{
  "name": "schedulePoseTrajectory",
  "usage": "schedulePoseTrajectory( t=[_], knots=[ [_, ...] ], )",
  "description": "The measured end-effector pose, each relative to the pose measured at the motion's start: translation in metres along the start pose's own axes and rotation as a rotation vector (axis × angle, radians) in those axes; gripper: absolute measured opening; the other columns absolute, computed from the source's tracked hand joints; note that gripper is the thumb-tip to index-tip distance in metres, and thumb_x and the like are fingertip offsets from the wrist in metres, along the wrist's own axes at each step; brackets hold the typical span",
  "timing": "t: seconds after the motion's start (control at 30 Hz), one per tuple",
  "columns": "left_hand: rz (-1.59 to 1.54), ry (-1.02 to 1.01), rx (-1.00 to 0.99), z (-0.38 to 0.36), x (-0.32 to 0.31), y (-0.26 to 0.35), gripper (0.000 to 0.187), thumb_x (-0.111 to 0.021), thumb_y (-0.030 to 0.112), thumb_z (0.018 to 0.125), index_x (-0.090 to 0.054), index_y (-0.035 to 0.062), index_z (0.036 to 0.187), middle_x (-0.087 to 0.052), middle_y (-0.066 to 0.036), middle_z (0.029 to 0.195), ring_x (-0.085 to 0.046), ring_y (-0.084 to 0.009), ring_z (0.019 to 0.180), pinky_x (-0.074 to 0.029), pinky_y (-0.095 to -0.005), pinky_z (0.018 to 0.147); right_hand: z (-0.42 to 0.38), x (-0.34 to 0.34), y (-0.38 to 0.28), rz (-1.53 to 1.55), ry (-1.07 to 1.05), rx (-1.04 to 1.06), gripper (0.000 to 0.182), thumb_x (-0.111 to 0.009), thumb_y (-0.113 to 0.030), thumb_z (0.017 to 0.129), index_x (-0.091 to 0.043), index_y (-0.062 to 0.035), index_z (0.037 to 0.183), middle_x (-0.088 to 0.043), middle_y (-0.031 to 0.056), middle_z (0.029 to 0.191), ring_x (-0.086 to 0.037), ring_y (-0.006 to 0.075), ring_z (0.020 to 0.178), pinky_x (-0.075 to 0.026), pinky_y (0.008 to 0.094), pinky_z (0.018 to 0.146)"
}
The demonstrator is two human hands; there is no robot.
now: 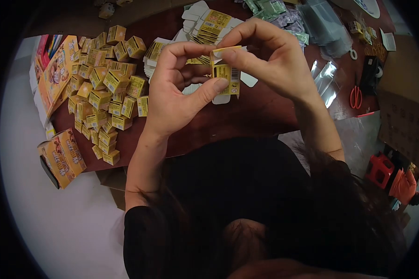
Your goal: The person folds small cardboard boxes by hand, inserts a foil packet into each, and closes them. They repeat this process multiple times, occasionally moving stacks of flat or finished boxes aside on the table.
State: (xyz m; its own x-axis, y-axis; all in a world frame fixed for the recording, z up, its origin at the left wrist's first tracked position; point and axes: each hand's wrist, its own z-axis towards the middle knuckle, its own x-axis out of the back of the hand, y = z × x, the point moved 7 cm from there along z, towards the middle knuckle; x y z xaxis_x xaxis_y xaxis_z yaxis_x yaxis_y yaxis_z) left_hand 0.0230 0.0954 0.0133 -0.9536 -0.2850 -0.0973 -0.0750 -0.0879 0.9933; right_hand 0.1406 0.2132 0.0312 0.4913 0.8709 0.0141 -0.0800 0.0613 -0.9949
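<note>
Between my two hands is a small yellow carton (pixel 222 74) with a barcode, held over the table. A white flap hangs at its lower end. My left hand (pixel 179 88) grips the carton from the left, thumb across its printed face. With thumb and fingers, my right hand (pixel 270 58) pinches the carton's upper end, where a flap shows. Behind the hands lies a stack of flat unfolded cartons (pixel 214 23), yellow print and white flaps. To the left is a large pile of folded small yellow boxes (pixel 100 83).
The dark red table (pixel 265 111) carries clear plastic sleeves (pixel 323 25), green and purple packets (pixel 274 11), red-handled scissors (pixel 355 96) and a tape roll (pixel 353 54). A bigger orange printed box (pixel 63 158) stands at the left edge. Cardboard (pixel 405 102) stands at right.
</note>
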Motion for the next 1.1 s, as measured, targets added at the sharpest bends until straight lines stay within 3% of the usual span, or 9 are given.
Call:
schedulePoseTrajectory(
  t=[0.27, 0.43, 0.5, 0.53, 0.57, 0.63, 0.77, 0.93, 1.1],
  knots=[
    [-0.06, -0.045, -0.023, 0.008, -0.006, -0.002, 0.05, -0.077, 0.007, 0.088, -0.048, 0.0028, 0.129, -0.058, -0.013, 0.126, -0.065, -0.0178, 0.106, -0.057, -0.0299, 0.087, -0.014, 0.007, -0.006, -0.254, -0.028, 0.259, 0.016, -0.074, -0.005, 0.089, -0.07, -0.0019, 0.104, -0.068, 0.01, 0.114, -0.065, 0.0173, 0.106, -0.054, 0.0285, 0.088],
    [0.152, -0.161, -0.083, 0.012, -0.015, -0.008, 0.048, -0.074, 0.003, 0.089, -0.049, 0.0041, 0.13, -0.054, -0.013, 0.13, -0.063, -0.0191, 0.109, -0.056, -0.0308, 0.091, -0.031, 0.014, 0.007, -0.159, 0.029, 0.155, 0.027, -0.076, -0.007, 0.088, -0.07, -0.006, 0.113, -0.055, 0.0132, 0.137, -0.06, 0.0213, 0.12, -0.052, 0.0328, 0.096],
    [0.051, -0.106, -0.067, 0.015, -0.011, -0.014, 0.048, -0.074, 0.002, 0.089, -0.049, 0.004, 0.13, -0.054, -0.013, 0.129, -0.062, -0.0197, 0.111, -0.055, -0.0313, 0.092, -0.042, 0.04, 0.004, -0.385, 0.188, 0.183, 0.035, -0.078, -0.011, 0.087, -0.067, -0.0069, 0.12, -0.048, 0.0122, 0.146, -0.056, 0.0212, 0.127, -0.052, 0.0331, 0.097],
    [-0.037, -0.022, -0.049, 0.016, -0.003, -0.017, 0.048, -0.073, 0.001, 0.089, -0.049, 0.0039, 0.13, -0.054, -0.013, 0.128, -0.061, -0.0203, 0.113, -0.055, -0.0319, 0.093, -0.052, 0.061, 0.006, -0.519, 0.357, 0.186, 0.043, -0.08, -0.025, 0.083, -0.066, -0.0126, 0.122, -0.056, 0.0103, 0.135, -0.058, 0.0269, 0.117, -0.054, 0.0391, 0.088],
    [-0.075, 0.023, -0.028, 0.016, 0.006, -0.021, 0.053, -0.072, -0.002, 0.087, -0.047, 0.0017, 0.133, -0.054, -0.012, 0.128, -0.059, -0.0212, 0.116, -0.054, -0.034, 0.095, -0.062, 0.077, 0.014, -0.529, 0.37, 0.179, 0.043, -0.08, -0.025, 0.083, -0.066, -0.0126, 0.122, -0.056, 0.0103, 0.135, -0.058, 0.0269, 0.117, -0.054, 0.0391, 0.088],
    [-0.131, 0.038, 0.011, 0.018, 0.01, -0.025, 0.056, -0.072, -0.002, 0.086, -0.046, 0.0005, 0.135, -0.054, -0.012, 0.129, -0.059, -0.0211, 0.117, -0.053, -0.0341, 0.096, -0.082, 0.102, 0.041, -1.154, 0.386, -0.107, 0.048, -0.08, -0.031, 0.081, -0.065, -0.0135, 0.123, -0.061, 0.0076, 0.124, -0.058, 0.0311, 0.11, -0.052, 0.0434, 0.088],
    [-0.172, -0.042, 0.227, 0.023, -0.001, -0.052, 0.063, -0.07, -0.002, 0.084, -0.041, -0.0019, 0.141, -0.054, -0.012, 0.13, -0.058, -0.0205, 0.118, -0.05, -0.0321, 0.1, -0.086, 0.088, 0.077, -1.154, 0.328, -0.128, 0.043, -0.077, -0.032, 0.082, -0.066, -0.0134, 0.119, -0.064, 0.006, 0.114, -0.057, 0.031, 0.104, -0.05, 0.0444, 0.089],
    [-0.175, 0.025, 0.187, 0.021, 0.001, -0.059, 0.061, -0.071, 0.002, 0.086, -0.043, -0.0034, 0.14, -0.053, -0.014, 0.132, -0.056, -0.0193, 0.121, -0.048, -0.0308, 0.101, -0.065, 0.085, 0.085, -1.433, 0.234, 0.024, 0.025, -0.071, -0.028, 0.086, -0.068, -0.0137, 0.107, -0.066, 0.0038, 0.106, -0.058, 0.0243, 0.104, -0.047, 0.041, 0.087],
    [-0.092, 0.107, 0.169, 0.014, 0.007, -0.053, 0.062, -0.074, 0.003, 0.085, -0.044, -0.0038, 0.139, -0.053, -0.015, 0.134, -0.055, -0.0187, 0.122, -0.047, -0.0318, 0.103, -0.057, 0.099, 0.094, -1.376, 0.148, -0.014, 0.021, -0.069, -0.029, 0.087, -0.069, -0.0135, 0.102, -0.067, 0.0036, 0.104, -0.061, 0.0257, 0.103, -0.047, 0.042, 0.087]
  ],
)
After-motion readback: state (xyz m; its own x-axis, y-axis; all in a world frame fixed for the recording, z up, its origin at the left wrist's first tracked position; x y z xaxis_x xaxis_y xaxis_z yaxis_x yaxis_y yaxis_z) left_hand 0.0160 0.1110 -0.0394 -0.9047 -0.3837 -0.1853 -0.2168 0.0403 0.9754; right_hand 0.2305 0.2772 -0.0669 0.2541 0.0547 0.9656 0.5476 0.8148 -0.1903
